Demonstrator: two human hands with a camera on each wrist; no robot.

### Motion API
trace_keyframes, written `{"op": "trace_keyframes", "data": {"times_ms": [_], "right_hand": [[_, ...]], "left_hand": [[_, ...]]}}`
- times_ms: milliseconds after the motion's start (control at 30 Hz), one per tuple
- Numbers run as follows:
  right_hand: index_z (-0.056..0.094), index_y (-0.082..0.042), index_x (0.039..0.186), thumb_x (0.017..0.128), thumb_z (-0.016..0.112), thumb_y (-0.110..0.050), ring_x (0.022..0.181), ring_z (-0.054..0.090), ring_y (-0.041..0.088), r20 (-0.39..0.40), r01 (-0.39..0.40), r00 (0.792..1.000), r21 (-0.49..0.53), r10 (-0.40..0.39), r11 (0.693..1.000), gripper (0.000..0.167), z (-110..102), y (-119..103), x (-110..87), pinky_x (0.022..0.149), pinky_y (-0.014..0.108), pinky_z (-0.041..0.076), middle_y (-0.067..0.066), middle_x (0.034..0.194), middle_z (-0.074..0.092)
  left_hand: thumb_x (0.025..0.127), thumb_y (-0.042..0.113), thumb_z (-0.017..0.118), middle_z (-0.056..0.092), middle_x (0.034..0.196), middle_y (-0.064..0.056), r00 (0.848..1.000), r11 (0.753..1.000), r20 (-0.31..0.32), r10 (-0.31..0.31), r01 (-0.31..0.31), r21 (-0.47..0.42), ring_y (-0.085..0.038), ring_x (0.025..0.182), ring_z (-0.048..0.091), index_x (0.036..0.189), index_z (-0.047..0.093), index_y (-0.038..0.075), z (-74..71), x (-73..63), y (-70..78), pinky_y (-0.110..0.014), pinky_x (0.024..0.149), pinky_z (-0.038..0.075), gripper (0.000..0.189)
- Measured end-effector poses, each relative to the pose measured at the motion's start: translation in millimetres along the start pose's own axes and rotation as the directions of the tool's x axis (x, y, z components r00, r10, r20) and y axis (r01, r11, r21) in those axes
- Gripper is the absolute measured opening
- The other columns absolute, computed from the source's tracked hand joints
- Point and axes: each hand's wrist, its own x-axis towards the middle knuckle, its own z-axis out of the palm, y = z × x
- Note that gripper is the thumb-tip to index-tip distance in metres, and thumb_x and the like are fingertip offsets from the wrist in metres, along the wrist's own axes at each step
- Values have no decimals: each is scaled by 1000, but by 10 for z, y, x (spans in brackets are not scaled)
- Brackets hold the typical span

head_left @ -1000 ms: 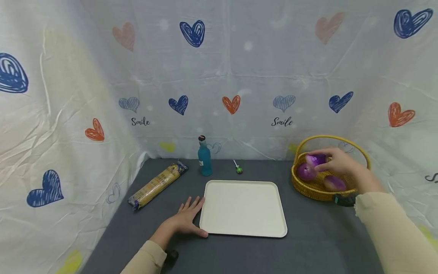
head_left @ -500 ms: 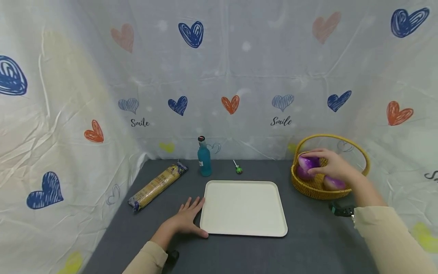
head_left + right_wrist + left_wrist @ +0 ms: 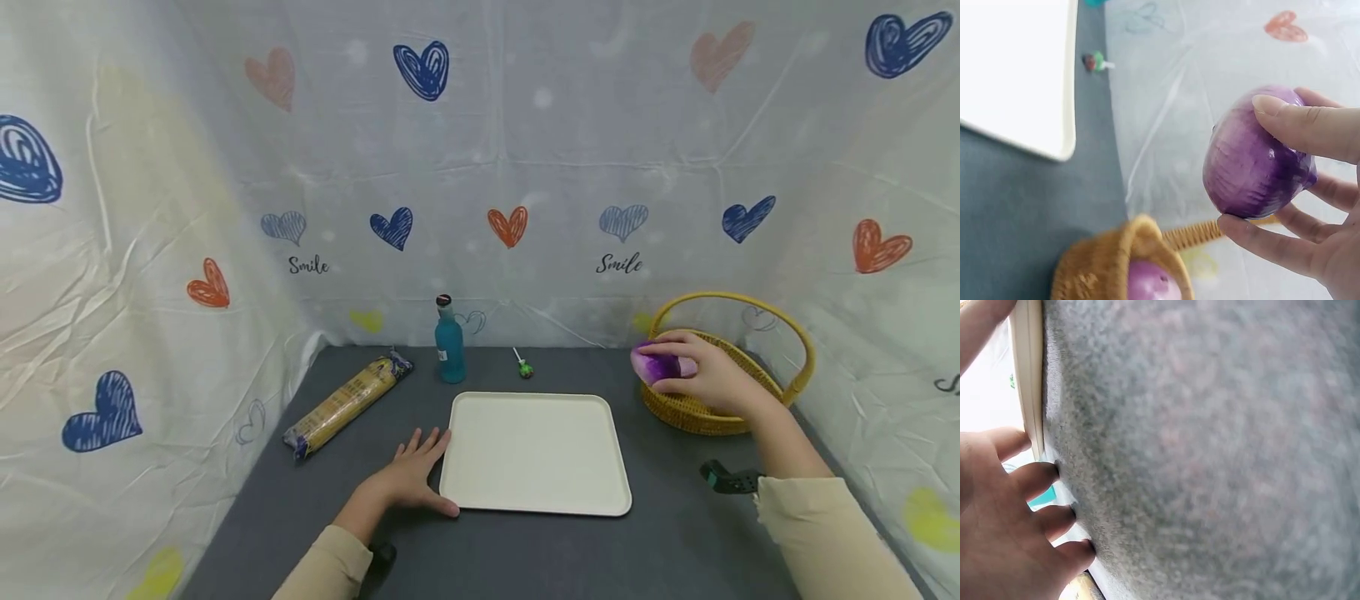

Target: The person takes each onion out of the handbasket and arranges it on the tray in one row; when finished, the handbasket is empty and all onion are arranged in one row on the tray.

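While right hand (image 3: 708, 375) grips onion (image 3: 1244, 162), basket (image 3: 693, 422) nearby

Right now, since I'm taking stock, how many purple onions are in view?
2: the held onion in the right hand, and a second onion inside the basket. More may be hidden in there.

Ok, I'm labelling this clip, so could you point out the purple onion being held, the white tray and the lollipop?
Purple onion (image 3: 1244, 164): right wrist view, middle of its side.
White tray (image 3: 536, 452): head view, bare middle of its surface.
Lollipop (image 3: 526, 370): head view, its green head.
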Motion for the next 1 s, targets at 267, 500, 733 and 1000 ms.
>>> {"op": "trace_keyframes", "data": {"times_ms": [267,500,733,1000], "right_hand": [[67,-18,134,85,83,-27,123,50,34,-44,45,998,71,-42,996,53,388,-119,-14,97,54,52,13,141,53],[68,-18,133,83,84,-19,124,54,37,-50,72,997,133,-66,988,52,712,-283,-13,88,50,59,13,142,51],[70,-18,131,81,85,-14,117,58,35,-57,121,992,133,-114,984,52,949,-531,8,75,31,60,17,141,52],[69,-20,132,82,84,-14,122,58,39,-46,110,994,243,-102,964,53,1243,-689,46,81,33,62,15,142,51]], "left_hand": [[62,71,85,14,169,-14,1000,1000,-13,-4,4,-16,-44,155,0,164,16,19,6,2,0,-68,120,8,133],[61,71,85,14,169,-14,1000,1000,-14,-1,1,-19,-45,155,0,164,17,19,23,-5,-3,-68,120,8,133],[61,68,86,15,169,-14,1000,999,-18,-11,10,-39,-44,155,0,163,18,19,16,-27,13,-68,120,7,132],[61,68,86,15,170,-12,1000,999,-20,-23,23,-27,-43,156,0,163,18,20,1,-23,41,-67,121,7,132]]}}
